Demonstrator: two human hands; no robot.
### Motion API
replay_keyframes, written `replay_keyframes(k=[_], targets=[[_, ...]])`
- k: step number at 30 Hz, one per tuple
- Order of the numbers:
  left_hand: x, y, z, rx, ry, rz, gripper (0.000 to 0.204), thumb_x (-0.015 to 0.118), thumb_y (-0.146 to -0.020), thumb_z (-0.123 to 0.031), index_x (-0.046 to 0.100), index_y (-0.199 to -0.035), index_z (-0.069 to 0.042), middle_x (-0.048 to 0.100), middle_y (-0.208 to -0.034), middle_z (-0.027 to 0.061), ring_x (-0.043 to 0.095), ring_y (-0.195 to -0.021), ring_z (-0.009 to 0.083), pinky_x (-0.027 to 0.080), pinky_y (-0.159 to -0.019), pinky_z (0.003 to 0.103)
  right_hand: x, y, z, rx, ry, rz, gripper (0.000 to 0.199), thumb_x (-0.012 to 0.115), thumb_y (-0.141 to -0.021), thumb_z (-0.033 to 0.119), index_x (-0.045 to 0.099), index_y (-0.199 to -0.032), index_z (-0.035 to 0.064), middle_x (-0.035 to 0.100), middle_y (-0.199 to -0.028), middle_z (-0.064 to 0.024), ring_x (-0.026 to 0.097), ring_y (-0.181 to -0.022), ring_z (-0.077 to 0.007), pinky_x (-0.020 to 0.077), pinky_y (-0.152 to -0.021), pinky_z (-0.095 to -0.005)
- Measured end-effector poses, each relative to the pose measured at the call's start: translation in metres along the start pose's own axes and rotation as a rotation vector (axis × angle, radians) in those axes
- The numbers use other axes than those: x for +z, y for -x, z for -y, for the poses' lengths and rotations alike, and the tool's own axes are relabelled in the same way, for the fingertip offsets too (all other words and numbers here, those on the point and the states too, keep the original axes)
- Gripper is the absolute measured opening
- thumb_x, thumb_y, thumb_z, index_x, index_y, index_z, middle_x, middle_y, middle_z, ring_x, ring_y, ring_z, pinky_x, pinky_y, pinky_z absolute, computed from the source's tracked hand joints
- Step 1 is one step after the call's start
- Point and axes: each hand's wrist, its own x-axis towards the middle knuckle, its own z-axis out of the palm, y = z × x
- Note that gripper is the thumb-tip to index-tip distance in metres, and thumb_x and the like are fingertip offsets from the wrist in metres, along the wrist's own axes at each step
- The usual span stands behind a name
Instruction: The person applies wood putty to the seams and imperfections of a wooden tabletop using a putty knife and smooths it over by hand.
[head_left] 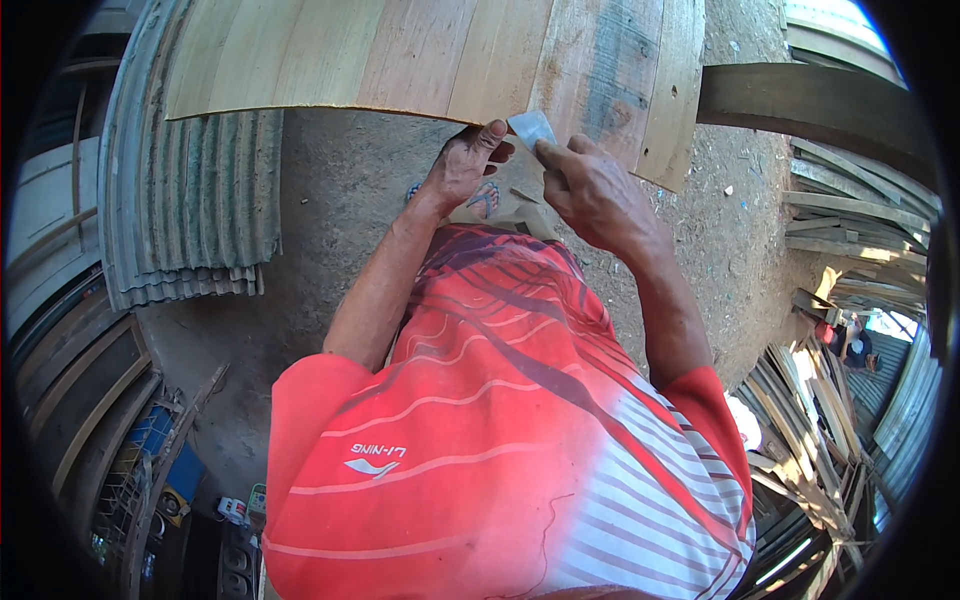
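A wooden panel (415,60) of several joined boards spans the top of the view, its near edge facing me. My right hand (595,190) is closed round a putty knife (532,127), whose pale, flat blade lies against the panel near that edge. Just left of the blade, my left hand (465,170) is at the panel's edge. Its fingers are curled and its thumb points up at the edge; whatever it may hold is hidden. A dark grey stain (615,75) marks the boards beyond my right hand.
Corrugated sheets (200,200) are stacked at the left. A thick timber beam (810,105) runs right from the panel. Wooden strips (810,410) are piled along the right side. Below lies a dirt floor (330,190), with my sandalled foot (485,200) showing under the panel.
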Motion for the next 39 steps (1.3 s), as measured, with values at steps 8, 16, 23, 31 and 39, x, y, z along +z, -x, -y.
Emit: replay_keyframes(k=[8, 16, 23, 31, 39], targets=[[0.010, -0.003, 0.008, 0.039, 0.012, -0.083, 0.079, 0.050, -0.104, -0.071, 0.065, -0.132, 0.002, 0.074, -0.120, 0.0136, 0.071, -0.113, 0.0230, 0.056, -0.096, 0.039, -0.003, 0.005, -0.028, -0.141, 0.002, 0.015, 0.044, 0.066, -0.091, 0.009, 0.060, -0.135, 0.0048, 0.060, -0.097, -0.0246, 0.066, -0.087, -0.0462, 0.0535, -0.079, -0.0537], [0.019, 0.045, -0.015, 0.201, -0.268, -0.350, 0.050, 0.066, -0.105, -0.048, 0.071, -0.100, 0.001, 0.075, -0.082, 0.0104, 0.073, -0.085, 0.0196, 0.056, -0.082, 0.036, -0.032, 0.027, -0.071, -0.119, 0.030, -0.175, 0.035, 0.069, -0.095, 0.008, 0.068, -0.130, 0.0107, 0.064, -0.104, -0.0150, 0.066, -0.099, -0.0358, 0.0542, -0.084, -0.0466], [0.018, 0.041, -0.025, 0.701, -1.173, -0.691, 0.068, 0.077, -0.092, -0.043, 0.058, -0.145, -0.005, 0.044, -0.161, 0.0207, 0.031, -0.153, 0.0473, 0.025, -0.121, 0.065, -0.008, 0.034, -0.102, -0.232, 0.090, -0.178, 0.036, 0.071, -0.095, 0.006, 0.071, -0.131, 0.0119, 0.065, -0.105, -0.0117, 0.064, -0.101, -0.0318, 0.0546, -0.084, -0.0435], [0.024, 0.027, -0.010, 0.576, -1.262, -0.568, 0.073, 0.072, -0.095, -0.050, 0.051, -0.160, -0.024, 0.025, -0.173, 0.0229, 0.014, -0.158, 0.0548, 0.008, -0.122, 0.075, 0.016, 0.000, -0.087, -0.308, 0.058, -0.208, 0.042, 0.069, -0.093, 0.004, 0.069, -0.135, 0.0118, 0.061, -0.102, -0.0103, 0.060, -0.097, -0.0302, 0.0531, -0.085, -0.0413], [0.023, 0.026, -0.015, 0.569, -1.320, -0.531, 0.074, 0.076, -0.092, -0.047, 0.051, -0.159, -0.029, 0.025, -0.172, 0.0239, 0.013, -0.159, 0.0540, 0.005, -0.122, 0.074, 0.035, -0.008, -0.069, -0.276, -0.003, -0.291, 0.041, 0.068, -0.092, 0.005, 0.069, -0.132, 0.0090, 0.062, -0.106, -0.0105, 0.062, -0.100, -0.0301, 0.0533, -0.086, -0.0410]])
